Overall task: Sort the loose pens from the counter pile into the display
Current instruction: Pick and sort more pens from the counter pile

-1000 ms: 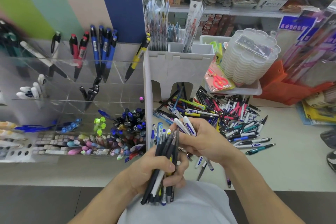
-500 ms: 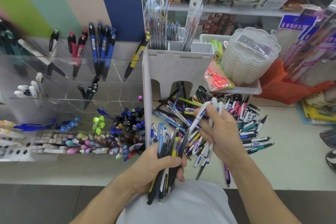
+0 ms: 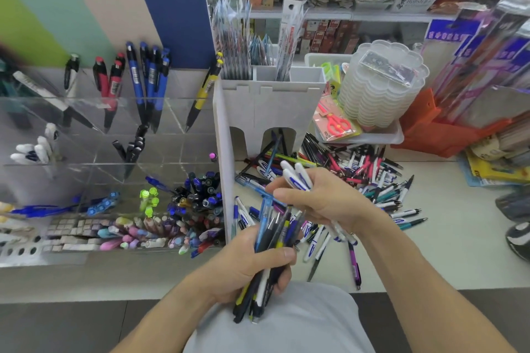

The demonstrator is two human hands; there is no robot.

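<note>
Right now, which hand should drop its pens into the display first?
Left, probably. The left hand grips its dark pen bundle close beside the clear display; the right hand holds white pens over the counter pile, farther away.

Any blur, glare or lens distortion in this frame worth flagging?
Head view: strong wide-angle bending, shelves and counter edge curve; far-left display pens smear; clear acrylic shows faint reflections; both hands, left hand and right hand, and their pens stay sharp; lighting even, shadows soft.
</note>
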